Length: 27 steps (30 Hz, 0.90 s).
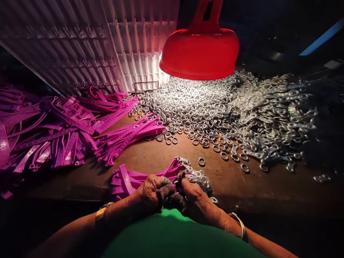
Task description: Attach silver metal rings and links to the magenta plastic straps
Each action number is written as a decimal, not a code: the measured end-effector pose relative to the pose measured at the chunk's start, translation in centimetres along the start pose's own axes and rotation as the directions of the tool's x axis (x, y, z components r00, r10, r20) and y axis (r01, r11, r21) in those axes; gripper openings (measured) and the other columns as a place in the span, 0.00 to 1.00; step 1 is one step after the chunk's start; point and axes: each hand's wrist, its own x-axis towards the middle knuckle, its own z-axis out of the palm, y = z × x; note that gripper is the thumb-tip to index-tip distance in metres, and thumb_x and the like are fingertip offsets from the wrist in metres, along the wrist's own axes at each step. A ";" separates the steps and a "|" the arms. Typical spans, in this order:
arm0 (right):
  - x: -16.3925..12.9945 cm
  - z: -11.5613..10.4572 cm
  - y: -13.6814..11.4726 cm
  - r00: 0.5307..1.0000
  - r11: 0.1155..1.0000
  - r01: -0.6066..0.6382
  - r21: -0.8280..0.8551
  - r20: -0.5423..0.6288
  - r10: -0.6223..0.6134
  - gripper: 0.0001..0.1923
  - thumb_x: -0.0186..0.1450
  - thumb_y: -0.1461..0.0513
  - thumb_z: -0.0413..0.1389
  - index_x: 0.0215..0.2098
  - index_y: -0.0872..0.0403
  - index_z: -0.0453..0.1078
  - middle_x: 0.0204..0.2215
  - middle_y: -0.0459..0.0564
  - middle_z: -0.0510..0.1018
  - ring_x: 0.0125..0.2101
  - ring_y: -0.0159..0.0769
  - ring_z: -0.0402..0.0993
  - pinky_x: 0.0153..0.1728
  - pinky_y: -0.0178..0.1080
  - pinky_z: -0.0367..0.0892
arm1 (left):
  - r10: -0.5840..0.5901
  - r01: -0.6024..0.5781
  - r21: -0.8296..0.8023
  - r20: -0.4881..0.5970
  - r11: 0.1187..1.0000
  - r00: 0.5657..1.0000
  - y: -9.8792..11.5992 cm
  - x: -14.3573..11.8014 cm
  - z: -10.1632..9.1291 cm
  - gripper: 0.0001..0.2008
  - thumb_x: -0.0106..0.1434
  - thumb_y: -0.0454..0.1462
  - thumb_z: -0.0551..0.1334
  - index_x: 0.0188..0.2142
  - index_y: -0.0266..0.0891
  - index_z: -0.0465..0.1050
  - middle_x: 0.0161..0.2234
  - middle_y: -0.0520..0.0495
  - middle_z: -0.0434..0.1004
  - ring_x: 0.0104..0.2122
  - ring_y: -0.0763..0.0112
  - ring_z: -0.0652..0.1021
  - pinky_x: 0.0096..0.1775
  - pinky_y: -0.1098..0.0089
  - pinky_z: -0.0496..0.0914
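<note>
The lamp point(200, 53) hangs over the far middle of the table point(150, 157). Directly beneath it and spreading toward the near side lies the heap of rings point(193, 104); right of the lamp lies a heap of linked metal pieces point(276, 114). Left of the lamp a ribbed panel point(107, 46) leans at the back, with a pile of straps point(53, 132) before it. Nearer than the lamp, at the table's front edge, the left hand point(152, 191) and right hand point(195, 197) meet, touching, on a bundle of straps point(129, 179) with rings threaded on
</note>
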 end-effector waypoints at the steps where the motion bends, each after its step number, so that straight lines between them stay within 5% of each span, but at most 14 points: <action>1: 0.1 -0.1 -0.1 0.999 1.000 0.013 0.001 0.040 -0.013 0.13 0.56 0.58 0.56 0.37 0.52 0.60 0.23 0.46 0.71 0.22 0.30 0.61 0.21 0.32 0.55 | -0.005 0.005 0.008 -0.014 1.000 1.000 -0.1 0.2 0.0 0.25 0.46 0.51 0.70 0.18 0.35 0.61 0.16 0.54 0.62 0.17 0.81 0.63 0.20 0.77 0.55; 8: 1.1 -1.8 -2.7 0.961 0.994 0.031 -0.105 0.278 -0.001 0.08 0.59 0.64 0.51 0.38 0.55 0.59 0.26 0.45 0.70 0.23 0.27 0.59 0.21 0.30 0.54 | -0.032 0.027 0.070 0.065 0.997 0.997 -0.2 1.1 -0.6 0.19 0.46 0.46 0.71 0.20 0.33 0.68 0.18 0.52 0.67 0.18 0.79 0.66 0.21 0.77 0.58; 13: 2.3 -2.8 -2.9 0.961 0.908 0.121 -0.400 0.276 -0.006 0.12 0.56 0.60 0.55 0.36 0.56 0.60 0.24 0.45 0.68 0.20 0.27 0.57 0.19 0.32 0.49 | -0.032 0.023 0.061 0.152 0.998 0.988 -1.2 2.7 -2.0 0.21 0.51 0.50 0.67 0.23 0.33 0.68 0.18 0.52 0.65 0.18 0.80 0.63 0.21 0.77 0.55; 17: 2.4 -3.5 -1.7 0.973 0.814 0.214 -0.540 0.193 -0.128 0.10 0.61 0.57 0.53 0.36 0.55 0.61 0.22 0.44 0.68 0.19 0.28 0.57 0.19 0.32 0.47 | 0.106 -0.153 0.235 0.204 0.960 0.973 -0.5 3.9 -2.5 0.23 0.56 0.55 0.61 0.27 0.34 0.71 0.22 0.50 0.68 0.21 0.76 0.66 0.23 0.75 0.59; 20: 2.2 -4.7 -0.2 0.966 0.768 0.256 -0.587 0.121 -0.229 0.13 0.62 0.54 0.52 0.38 0.54 0.61 0.24 0.45 0.70 0.20 0.30 0.60 0.20 0.33 0.51 | 0.278 -0.332 0.556 0.182 0.762 0.943 -0.3 4.2 -2.1 0.20 0.61 0.51 0.57 0.31 0.37 0.76 0.27 0.48 0.70 0.26 0.72 0.70 0.28 0.75 0.63; 23: 1.9 -7.6 1.8 0.959 0.726 0.084 -0.682 -0.144 -0.246 0.12 0.64 0.56 0.51 0.40 0.55 0.64 0.26 0.49 0.72 0.24 0.33 0.65 0.25 0.34 0.57 | 0.437 -0.463 0.746 0.255 0.478 0.862 -1.3 4.3 -1.5 0.16 0.65 0.46 0.54 0.34 0.42 0.77 0.29 0.47 0.71 0.29 0.71 0.71 0.31 0.74 0.64; 27: 0.6 -13.3 5.0 0.808 0.508 -0.495 -0.705 -0.589 -0.030 0.06 0.60 0.65 0.53 0.36 0.55 0.69 0.23 0.50 0.70 0.24 0.35 0.64 0.26 0.36 0.56 | 0.552 -0.488 0.772 0.217 0.407 0.805 -1.8 4.2 -1.4 0.16 0.64 0.45 0.54 0.33 0.39 0.75 0.29 0.47 0.70 0.29 0.72 0.71 0.32 0.73 0.65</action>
